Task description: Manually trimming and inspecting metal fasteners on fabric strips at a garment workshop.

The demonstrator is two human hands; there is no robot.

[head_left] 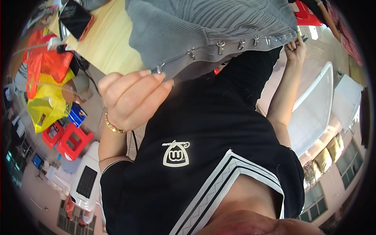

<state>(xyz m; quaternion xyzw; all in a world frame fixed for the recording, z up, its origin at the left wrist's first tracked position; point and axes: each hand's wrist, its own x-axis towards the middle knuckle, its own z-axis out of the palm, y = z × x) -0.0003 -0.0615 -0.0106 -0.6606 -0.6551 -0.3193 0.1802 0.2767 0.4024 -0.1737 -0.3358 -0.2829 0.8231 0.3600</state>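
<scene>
A grey ribbed knit garment is spread over the table and hangs over its near edge. Several small metal hooks sit in a row along its smooth grey border. My left hand is closed, its fingertips pinching the border's left end beside one hook. At the far right end of the border, my right hand is closed on the garment's edge. A small dark pointed thing shows by the right fingers; its kind is unclear.
A pale wooden table carries a black phone-like device at its far left. Left on the floor are red stools, a yellow bag and a red bag. A large white panel stands right.
</scene>
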